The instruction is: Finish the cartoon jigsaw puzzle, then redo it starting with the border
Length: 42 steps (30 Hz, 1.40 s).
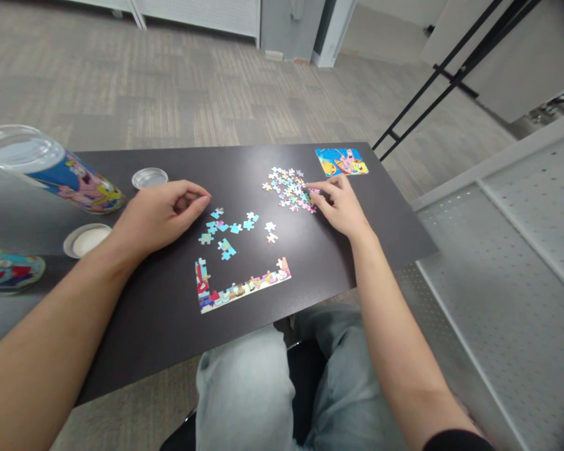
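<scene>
My right hand [337,203] reaches over the right side of a pile of small jigsaw pieces [289,188]. Its index finger and thumb are slightly apart and touch the pieces there. To the left, my left hand [172,213] hovers or rests near the table with its fingers curled and the thumb against the index finger; anything inside is hidden. Right of it lie scattered, mostly light-blue jigsaw pieces [235,228], a few of them linked. Closer to me, a joined L-shaped puzzle border [244,290] runs along the left and bottom edges.
A picture card [342,161] lies at the table's far right corner. On the left stand a cartoon-printed canister [75,178], a clear lid [149,178] and a round white-centred lid [87,240]. The dark table [310,269] ends near my knees; a perforated panel [498,269] stands to the right.
</scene>
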Each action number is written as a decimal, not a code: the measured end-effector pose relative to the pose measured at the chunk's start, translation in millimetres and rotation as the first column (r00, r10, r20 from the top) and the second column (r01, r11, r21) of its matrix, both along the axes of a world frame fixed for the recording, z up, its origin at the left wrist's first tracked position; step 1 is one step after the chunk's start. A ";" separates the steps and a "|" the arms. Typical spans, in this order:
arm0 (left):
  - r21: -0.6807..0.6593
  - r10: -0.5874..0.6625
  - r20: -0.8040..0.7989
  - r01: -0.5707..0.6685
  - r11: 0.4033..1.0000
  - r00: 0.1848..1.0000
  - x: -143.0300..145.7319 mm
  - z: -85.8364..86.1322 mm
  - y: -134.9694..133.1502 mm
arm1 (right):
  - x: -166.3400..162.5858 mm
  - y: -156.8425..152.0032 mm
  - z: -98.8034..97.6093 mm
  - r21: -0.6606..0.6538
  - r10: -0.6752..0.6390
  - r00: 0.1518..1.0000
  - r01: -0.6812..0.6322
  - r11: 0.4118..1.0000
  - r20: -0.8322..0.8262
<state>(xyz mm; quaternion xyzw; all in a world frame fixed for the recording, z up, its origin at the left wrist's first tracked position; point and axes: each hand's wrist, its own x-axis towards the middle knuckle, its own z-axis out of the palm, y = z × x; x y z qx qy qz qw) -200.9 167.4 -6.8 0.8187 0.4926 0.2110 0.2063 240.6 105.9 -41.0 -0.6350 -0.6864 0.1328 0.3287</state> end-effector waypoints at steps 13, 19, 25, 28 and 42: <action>-0.025 0.016 -0.005 -0.016 1.000 1.000 -2.0 -2.1 1.0 | -3.5 -4.5 9.6 -0.046 -0.092 0.996 0.092 0.995 -0.008; -0.021 0.011 0.000 -0.011 1.000 1.000 -1.7 -1.5 -0.2 | -9.6 0.3 6.2 -0.043 -0.076 0.997 0.076 0.996 -0.016; -0.023 0.003 0.001 -0.003 1.000 1.000 -1.8 1.2 -1.5 | -3.0 3.5 7.1 -0.014 -0.032 0.998 0.031 0.999 -0.061; -0.018 0.001 -0.011 -0.002 1.000 1.000 -2.4 0.5 -0.8 | 4.9 1.2 11.9 -0.029 -0.114 0.992 0.113 0.993 -0.060; -0.037 0.004 0.002 -0.004 0.999 1.000 -5.7 -4.2 1.8 | -6.8 7.8 3.2 -0.090 -0.197 0.979 0.192 0.977 -0.049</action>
